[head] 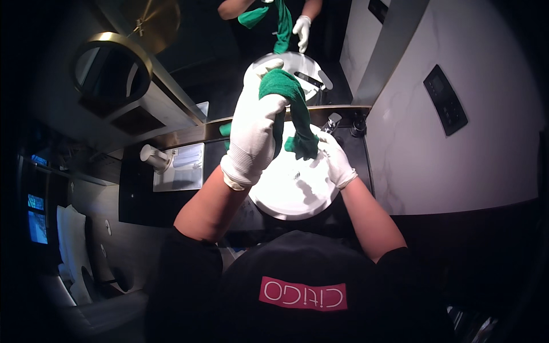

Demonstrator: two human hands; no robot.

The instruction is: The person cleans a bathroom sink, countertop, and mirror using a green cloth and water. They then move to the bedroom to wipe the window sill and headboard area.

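Note:
My left hand point(257, 128), in a white knitted glove, is raised over the left side of a round white washbasin point(279, 201) and grips a green cloth point(300, 115). The cloth hangs down from it over the bowl. My right hand point(335, 159), also in a white glove, is at the basin's right side, by the lower end of the cloth; whether its fingers hold the cloth cannot be told. A chrome faucet point(331, 123) stands behind the basin. The mirror behind reflects the gloves, the cloth and the basin.
On the dark counter at left, a white tray point(199, 171) holds wrapped items beside a white cup-like container point(153, 157). A small dark bottle or holder point(358, 127) stands at the back right. A round brass-rimmed mirror point(148, 64) juts out at upper left. A marbled wall borders the right.

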